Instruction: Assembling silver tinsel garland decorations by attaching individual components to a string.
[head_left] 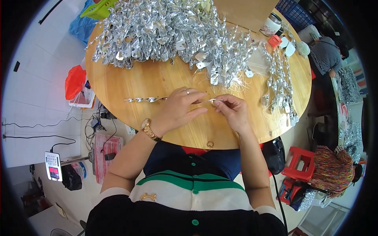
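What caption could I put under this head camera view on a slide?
Right hand pinching a twisted silver strip, left hand close by, at a wooden table heaped with similar strips.

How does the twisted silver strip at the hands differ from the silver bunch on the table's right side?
The strip looks like one narrow piece; the bunch is many pieces together. The strip lies left to right, the bunch mostly top to bottom in the picture. The strip is pinched by the right hand, but no hand touches the bunch. Both are shiny and twisted.
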### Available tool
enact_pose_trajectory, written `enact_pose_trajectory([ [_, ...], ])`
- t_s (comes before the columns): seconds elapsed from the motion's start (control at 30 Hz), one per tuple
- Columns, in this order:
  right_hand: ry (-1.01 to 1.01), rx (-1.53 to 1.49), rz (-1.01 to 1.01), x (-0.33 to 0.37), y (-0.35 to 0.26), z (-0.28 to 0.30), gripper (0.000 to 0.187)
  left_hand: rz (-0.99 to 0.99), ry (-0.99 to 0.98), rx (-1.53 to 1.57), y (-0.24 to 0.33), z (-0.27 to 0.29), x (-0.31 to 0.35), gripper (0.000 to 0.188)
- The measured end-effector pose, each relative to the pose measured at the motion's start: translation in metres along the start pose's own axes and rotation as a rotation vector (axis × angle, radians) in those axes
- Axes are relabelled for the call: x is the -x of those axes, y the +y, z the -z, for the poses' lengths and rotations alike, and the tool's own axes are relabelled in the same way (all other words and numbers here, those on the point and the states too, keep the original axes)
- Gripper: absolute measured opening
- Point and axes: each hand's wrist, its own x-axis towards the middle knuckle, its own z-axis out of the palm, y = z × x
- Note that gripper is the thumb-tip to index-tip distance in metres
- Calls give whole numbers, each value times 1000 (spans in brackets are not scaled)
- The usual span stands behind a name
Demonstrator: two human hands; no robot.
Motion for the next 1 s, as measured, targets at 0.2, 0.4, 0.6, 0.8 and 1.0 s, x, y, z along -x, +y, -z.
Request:
enact_pose_trajectory([
  [0.2, -6, 218, 112, 7, -16, -3, 10, 204, 91, 294, 6, -16, -6, 13],
  [0.4, -156, 487, 12, 8, -32, 15, 10, 234, 77, 265, 6, -13, 0, 8],
  [0.6, -82, 536, -16, 16, -35, 43, 8, 402, 70, 397, -14, -15, 4, 14],
  [0.8, 0, 733, 35, 15, -27, 37, 9, 338, 159, 285, -20, -20, -7, 16],
  [1.0, 43, 724, 124, 6, -27, 21, 16, 366, -38, 187, -9, -9, -24, 16],
])
